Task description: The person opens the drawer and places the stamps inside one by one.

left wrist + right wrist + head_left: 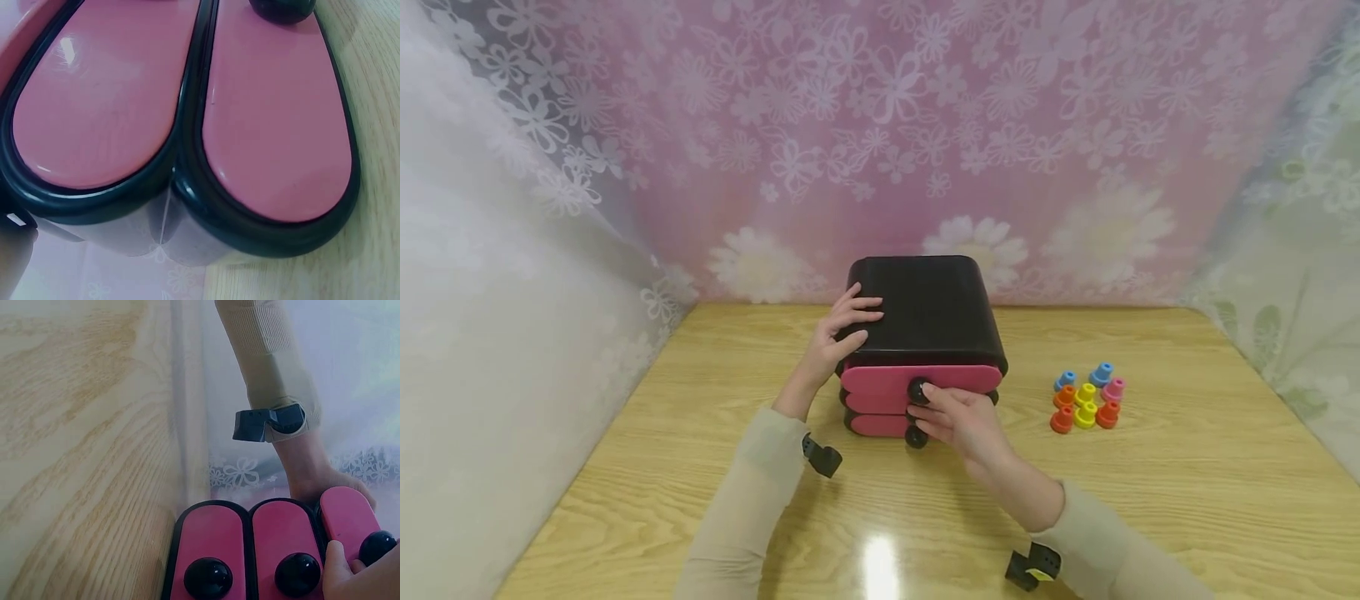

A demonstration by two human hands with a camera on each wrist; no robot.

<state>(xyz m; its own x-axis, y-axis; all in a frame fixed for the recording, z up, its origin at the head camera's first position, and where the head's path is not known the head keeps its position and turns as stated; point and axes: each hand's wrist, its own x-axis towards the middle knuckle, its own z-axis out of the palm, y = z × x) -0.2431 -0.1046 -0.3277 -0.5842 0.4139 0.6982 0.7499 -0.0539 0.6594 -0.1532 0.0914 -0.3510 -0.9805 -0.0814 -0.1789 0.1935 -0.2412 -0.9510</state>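
A small black cabinet [925, 304] with three pink-fronted drawers stands on the table. My left hand [842, 329] rests on its top at the left edge, fingers spread. With thumb and fingers, my right hand [966, 425] pinches the round black knob [917, 390] of the top drawer [880, 381]. That drawer's front sticks out a little past the others in the right wrist view. There, the middle knob [297, 575] and bottom knob [208, 578] are free of the hand. Close up in the left wrist view are two pink drawer fronts [275, 125].
Several small stepped plastic pegs [1085, 415] in blue, red, yellow and pink stand to the right of the cabinet on the wooden table [700, 500]. A pink floral curtain [850, 125] hangs behind, and pale fabric [512, 333] closes off the left side.
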